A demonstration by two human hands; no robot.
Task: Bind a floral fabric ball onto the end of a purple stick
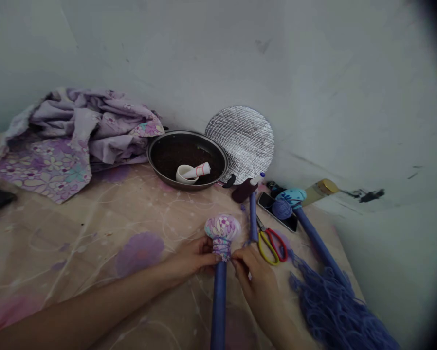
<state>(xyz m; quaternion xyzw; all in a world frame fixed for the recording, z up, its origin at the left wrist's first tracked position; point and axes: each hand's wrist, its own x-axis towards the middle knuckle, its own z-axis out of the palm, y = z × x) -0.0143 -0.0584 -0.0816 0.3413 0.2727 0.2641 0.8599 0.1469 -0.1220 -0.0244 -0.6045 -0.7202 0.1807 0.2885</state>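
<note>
A blue stick (219, 306) lies on the flowered bed sheet (94, 233), its top capped by a ball of purple floral cloth (222, 227) bound with yarn. My left hand (192, 260) pinches the bound neck of the cloth from the left. My right hand (253, 279) pinches it from the right, fingers closed at the yarn wrap. Red and yellow scissors (273, 245) lie just right of my right hand. A second blue stick (318, 243) with a teal cloth head (292, 196) lies further right.
A dark pan (156, 155) holding a white cup and tube sits by the wall, a silver round pad (240, 141) behind it. Crumpled purple floral fabric (76, 136) lies at the left. Blue yarn (335, 306), a phone (265, 201) and a yarn ball (282, 209) sit at the right.
</note>
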